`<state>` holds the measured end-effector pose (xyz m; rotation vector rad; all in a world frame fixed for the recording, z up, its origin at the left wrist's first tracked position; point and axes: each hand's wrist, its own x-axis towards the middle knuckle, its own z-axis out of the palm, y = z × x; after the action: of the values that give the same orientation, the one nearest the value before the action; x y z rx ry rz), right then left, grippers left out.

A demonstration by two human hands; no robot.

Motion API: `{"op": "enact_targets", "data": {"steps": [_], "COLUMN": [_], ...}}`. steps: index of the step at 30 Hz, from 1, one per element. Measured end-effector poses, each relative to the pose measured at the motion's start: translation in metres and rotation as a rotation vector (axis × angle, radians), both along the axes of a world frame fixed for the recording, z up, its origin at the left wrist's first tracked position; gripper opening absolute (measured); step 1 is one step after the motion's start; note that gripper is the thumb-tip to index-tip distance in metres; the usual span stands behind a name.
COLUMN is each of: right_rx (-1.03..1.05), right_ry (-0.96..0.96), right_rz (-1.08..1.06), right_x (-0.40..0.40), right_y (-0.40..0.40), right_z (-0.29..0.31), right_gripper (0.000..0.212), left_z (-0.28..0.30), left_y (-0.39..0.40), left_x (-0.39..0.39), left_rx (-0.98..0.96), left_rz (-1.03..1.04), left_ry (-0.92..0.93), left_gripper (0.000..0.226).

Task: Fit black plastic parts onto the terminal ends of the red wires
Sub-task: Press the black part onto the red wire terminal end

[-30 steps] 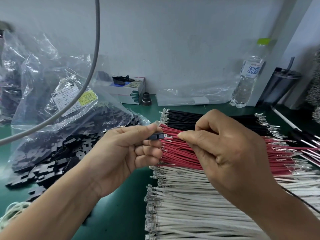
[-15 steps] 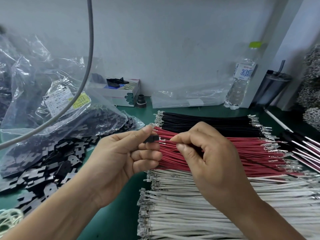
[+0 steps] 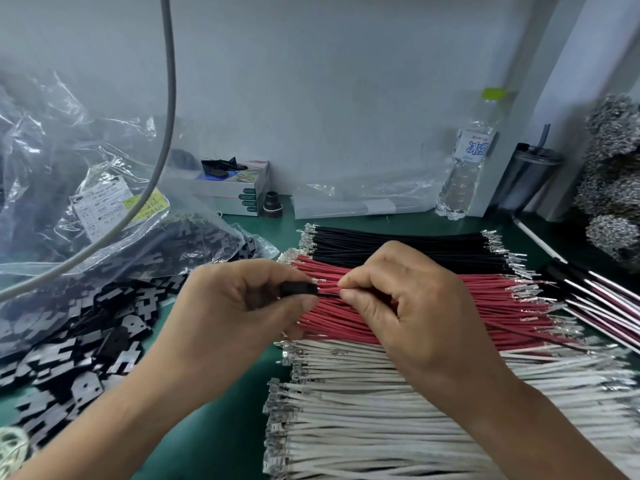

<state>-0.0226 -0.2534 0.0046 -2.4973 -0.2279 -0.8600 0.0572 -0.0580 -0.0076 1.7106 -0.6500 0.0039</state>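
Observation:
My left hand [image 3: 239, 306] pinches a small black plastic part [image 3: 298, 289] between thumb and forefinger. My right hand [image 3: 408, 306] pinches a wire [image 3: 329, 295] just right of the part, and the wire's end meets the part's right side. Both hands hover over the left ends of a bundle of red wires [image 3: 485, 299] with metal terminals, lying across the green table. A heap of black plastic parts [image 3: 86, 341] lies at the left, partly under a clear bag.
Black wires [image 3: 398, 244] lie behind the red ones, white wires [image 3: 398, 410] in front. A grey cable [image 3: 166, 133] hangs at upper left. A small box [image 3: 242, 192], a water bottle [image 3: 464, 168] and a dark tumbler [image 3: 526, 178] stand along the wall. Assembled wires [image 3: 606, 303] lie at right.
The view has shifted a little. My right hand has brought the wire end closer, so that it now meets the black part held in my left hand.

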Motion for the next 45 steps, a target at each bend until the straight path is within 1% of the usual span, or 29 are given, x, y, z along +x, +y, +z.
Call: {"op": "enact_targets", "data": {"steps": [2,5,8,12,15,18,20,21,22,24,25,27,29,33,36,39,41,43,45], "right_rx": [-0.05,-0.01,-0.001,0.034,-0.016,-0.189,-0.233,-0.241,-0.258,-0.294,-0.261,-0.134,-0.063,-0.105,-0.096,-0.053,-0.033,0.024,0.133], "right_ry": [0.023,0.003,-0.026,0.022,0.026,-0.1,-0.15,-0.115,-0.032,0.226,0.33,0.404,0.46,0.527,0.534,0.554,0.522,0.405,0.23], "right_rz": [-0.003,0.038,0.05,0.056,0.032,-0.076,-0.09,-0.051,-0.009,0.011,0.008,0.007,0.002,-0.006,-0.014,0.012,0.031,0.05,0.036], "right_x": [-0.001,0.0,-0.001,-0.004,-0.008,-0.016,-0.024,-0.027,-0.029,-0.03,-0.029,-0.029,-0.026,-0.025,-0.024,-0.023,-0.024,-0.025,-0.024], "right_y": [-0.001,0.001,0.006,-0.002,-0.007,0.0,0.01,0.014,0.018,0.024,0.025,0.024,0.022,0.026,0.027,0.026,0.025,0.021,0.016], "right_z": [0.002,0.003,0.002,0.012,0.017,0.015,0.012,0.01,0.008,0.003,0.001,-0.001,-0.001,-0.001,-0.001,0.001,0.003,0.004,0.007], "right_gripper": [0.01,0.015,0.015,0.016,0.015,0.012,0.01,0.011,0.012,0.018,0.021,0.024,0.023,0.026,0.025,0.018,0.015,0.011,0.008], "left_z": [0.002,0.003,0.003,0.005,0.005,0.002,0.001,0.001,0.001,0.002,0.002,0.002,0.0,-0.001,-0.003,-0.002,-0.001,0.0,0.0], "left_y": [0.001,0.0,0.002,0.002,0.001,0.002,0.003,0.004,0.004,0.004,0.003,0.002,0.001,0.0,-0.002,-0.002,-0.001,0.0,0.001], "left_x": [0.0,-0.001,-0.001,0.001,0.003,0.003,0.005,0.007,0.008,0.008,0.008,0.007,0.008,0.008,0.008,0.007,0.007,0.007,0.009], "left_rx": [-0.012,-0.051,-0.079,-0.073,-0.056,-0.048,-0.048,-0.057,-0.074,-0.104,-0.109,-0.108,-0.11,-0.116,-0.128,-0.122,-0.12,-0.12,-0.131], "left_rz": [-0.052,-0.114,-0.142,-0.159,-0.155,-0.152,-0.117,-0.086,-0.061,-0.045,-0.047,-0.05,-0.046,-0.044,-0.042,-0.051,-0.054,-0.059,-0.068], "left_ry": [0.057,0.115,0.147,0.109,0.074,0.092,0.094,0.098,0.109,0.129,0.131,0.125,0.129,0.132,0.131,0.128,0.13,0.15,0.186], "left_gripper": [0.019,0.015,0.012,0.009,0.013,0.013,0.009,0.008,0.008,0.01,0.011,0.01,0.009,0.009,0.009,0.01,0.012,0.015,0.018]}}
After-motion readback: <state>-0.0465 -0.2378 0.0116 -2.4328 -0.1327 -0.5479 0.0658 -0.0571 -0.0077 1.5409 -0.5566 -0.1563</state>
